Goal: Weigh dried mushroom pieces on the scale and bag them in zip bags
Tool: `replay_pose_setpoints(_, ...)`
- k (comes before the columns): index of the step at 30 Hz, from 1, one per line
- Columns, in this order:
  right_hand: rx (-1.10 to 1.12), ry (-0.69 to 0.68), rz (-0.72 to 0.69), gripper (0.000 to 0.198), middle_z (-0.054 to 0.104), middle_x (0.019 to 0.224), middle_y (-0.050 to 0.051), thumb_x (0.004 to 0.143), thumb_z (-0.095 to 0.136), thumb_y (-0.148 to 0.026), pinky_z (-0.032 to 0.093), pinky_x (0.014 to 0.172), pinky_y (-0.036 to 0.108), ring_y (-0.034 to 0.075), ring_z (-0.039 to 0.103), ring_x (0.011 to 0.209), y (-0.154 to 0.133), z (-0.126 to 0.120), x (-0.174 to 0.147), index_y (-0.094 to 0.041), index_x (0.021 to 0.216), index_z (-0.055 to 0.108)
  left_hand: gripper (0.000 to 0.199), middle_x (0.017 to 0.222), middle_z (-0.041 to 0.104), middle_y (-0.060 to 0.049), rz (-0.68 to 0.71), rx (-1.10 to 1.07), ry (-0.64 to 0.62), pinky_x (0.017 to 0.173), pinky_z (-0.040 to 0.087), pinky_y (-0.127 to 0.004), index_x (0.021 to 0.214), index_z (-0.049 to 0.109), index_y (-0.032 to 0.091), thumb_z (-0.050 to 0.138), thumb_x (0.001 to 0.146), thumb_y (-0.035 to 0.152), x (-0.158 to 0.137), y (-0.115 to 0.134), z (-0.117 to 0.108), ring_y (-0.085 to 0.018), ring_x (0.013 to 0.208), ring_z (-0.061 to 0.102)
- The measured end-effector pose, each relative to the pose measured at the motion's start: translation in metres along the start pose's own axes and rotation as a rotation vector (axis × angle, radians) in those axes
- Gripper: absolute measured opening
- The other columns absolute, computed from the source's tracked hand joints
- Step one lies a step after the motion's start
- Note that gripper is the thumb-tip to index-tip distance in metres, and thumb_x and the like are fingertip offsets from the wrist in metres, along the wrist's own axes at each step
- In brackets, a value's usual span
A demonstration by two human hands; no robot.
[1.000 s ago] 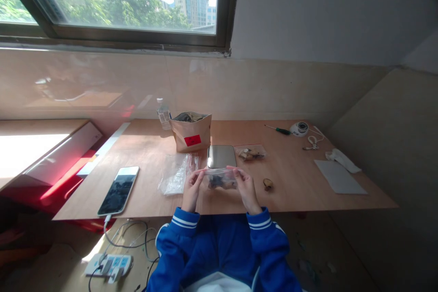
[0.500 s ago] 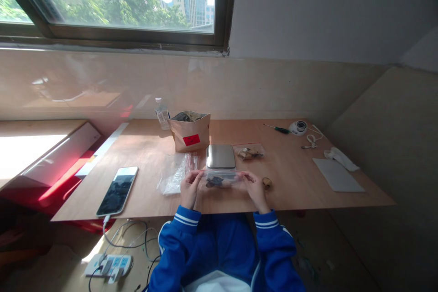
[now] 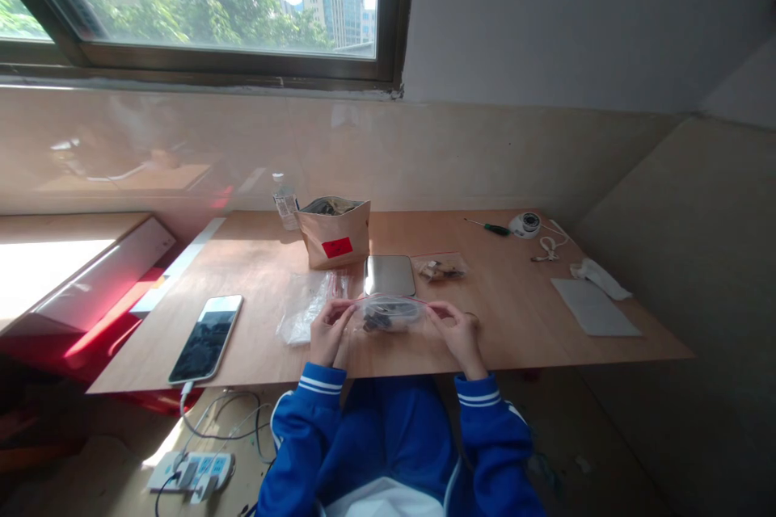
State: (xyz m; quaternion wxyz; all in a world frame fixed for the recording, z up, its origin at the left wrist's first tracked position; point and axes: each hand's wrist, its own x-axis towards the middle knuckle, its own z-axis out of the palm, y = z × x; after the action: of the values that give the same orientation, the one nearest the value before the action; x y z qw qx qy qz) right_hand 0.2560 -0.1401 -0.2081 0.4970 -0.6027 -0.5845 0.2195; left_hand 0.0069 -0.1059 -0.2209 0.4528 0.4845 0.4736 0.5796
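Observation:
Between my two hands hangs a clear zip bag (image 3: 397, 317) with dark pieces inside, too small to name. My left hand (image 3: 329, 333) pinches its upper left corner between thumb and fingers. The upper right corner is pinched by my right hand (image 3: 456, 333). Just beyond the bag lies a flat silver scale (image 3: 390, 275). A second zip bag (image 3: 440, 267) with light brown pieces rests to the right of the scale. A pile of clear empty bags (image 3: 310, 307) is beside my left hand. A round brownish object is mostly hidden behind my right hand.
A brown paper pouch (image 3: 335, 234) with a red label stands open at the back, a bottle (image 3: 284, 202) beside it. A phone (image 3: 206, 339) is plugged in at left. At right are a screwdriver (image 3: 495, 229), a white dome camera (image 3: 525, 225) and a white sheet (image 3: 594, 308).
My hands have moved slightly apart, with the bag's top edge stretched between them. My right hand now covers most of the round brownish object. The view has shifted a little.

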Motion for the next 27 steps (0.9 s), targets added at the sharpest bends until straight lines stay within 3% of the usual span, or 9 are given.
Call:
replay_pose_setpoints(10,-0.057,0.020,-0.091,0.019,0.070,0.077,0.004,0.083,0.057,-0.036,0.051,0.065,0.029,0.018,0.063,0.066,-0.004,-0.003,-0.001,-0.021,0.079,0.067,0.020,0.081,0.070,-0.006,0.055,0.171,-0.054,0.079,0.051,-0.034,0.078,0.071,0.018,0.072,0.071,0.037,0.001,-0.002,-0.017,-0.021,0.080,0.065)
replay_pose_setpoints(14,-0.048,0.001,-0.129,0.020,0.068,0.085,0.005,0.086,0.052,-0.035,0.051,0.073,0.031,0.020,0.063,0.081,0.000,-0.001,0.002,-0.020,0.083,0.065,0.023,0.079,0.070,-0.006,0.061,0.201,-0.059,0.077,0.052,-0.033,0.077,0.070,0.018,0.071,0.071,0.040,0.001,-0.002,-0.020,-0.020,0.078,0.065)
replay_pose_setpoints(18,-0.257,0.017,-0.265,0.030,0.063,0.113,0.011,0.085,0.056,-0.036,0.041,0.094,0.042,0.026,0.055,0.109,-0.020,0.011,0.006,-0.018,0.109,0.061,0.022,0.080,0.070,-0.004,0.127,0.268,-0.073,0.074,0.053,-0.032,0.079,0.069,0.018,0.068,0.075,0.040,-0.001,0.003,-0.018,-0.018,0.077,0.065)
replay_pose_setpoints(22,-0.417,-0.150,-0.410,0.036,0.060,0.121,0.008,0.083,0.062,-0.032,0.030,0.102,0.043,0.026,0.047,0.118,-0.061,0.036,0.006,-0.022,0.118,0.058,0.018,0.081,0.068,-0.003,0.219,0.323,-0.117,0.073,0.054,-0.031,0.081,0.067,0.019,0.065,0.079,0.037,-0.005,0.010,-0.011,-0.017,0.076,0.064)
replay_pose_setpoints(27,-0.415,-0.366,-0.464,0.005,0.069,0.090,0.001,0.087,0.061,-0.024,0.030,0.095,0.039,0.020,0.057,0.095,-0.079,0.065,0.014,-0.022,0.089,0.065,0.016,0.083,0.068,-0.003,0.286,0.362,-0.163,0.071,0.053,-0.030,0.084,0.066,0.019,0.061,0.082,0.034,-0.009,0.017,-0.007,-0.017,0.080,0.064)
